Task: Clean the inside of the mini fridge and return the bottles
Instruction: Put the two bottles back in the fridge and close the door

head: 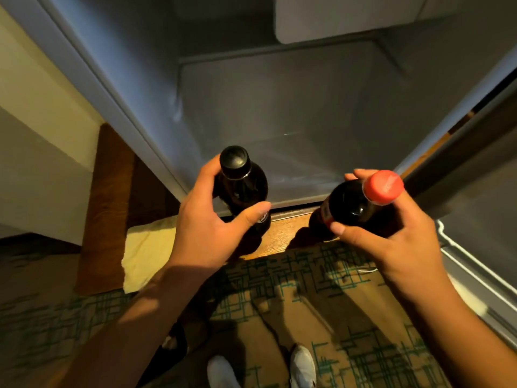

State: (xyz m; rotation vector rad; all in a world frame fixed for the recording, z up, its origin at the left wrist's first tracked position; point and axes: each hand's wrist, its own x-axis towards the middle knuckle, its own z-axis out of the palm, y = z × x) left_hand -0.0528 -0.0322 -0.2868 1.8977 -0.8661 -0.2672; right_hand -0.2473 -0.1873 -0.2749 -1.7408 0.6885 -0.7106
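**Two bottles held at the open fridge**

The left hand (215, 219) reaches in from the lower left with the forearm slanting up, its fingers curled round the far side of the black-cap bottle (242, 189) and the thumb pressed across the near side of its body. That bottle stands about upright, its lower part over the wooden ledge (282, 233) at the fridge's front lip.

The right hand (391, 228) comes in from the lower right, wrist bent inward. Its thumb lies along the shoulder of the red-cap bottle (352, 205) and the fingers wrap behind the neck, one fingertip showing above the cap. This bottle tilts, its cap leaning toward the right and toward the camera, its base near the ledge.

Both bottles are dark and sit just outside the fridge (279, 107), whose grey floor lies bare behind them. The door (475, 219) hangs open on the right.

A yellow cloth (145, 253) lies on the patterned carpet (349, 317) to the left of the ledge. Two white shoes (302, 365) show at the bottom edge.
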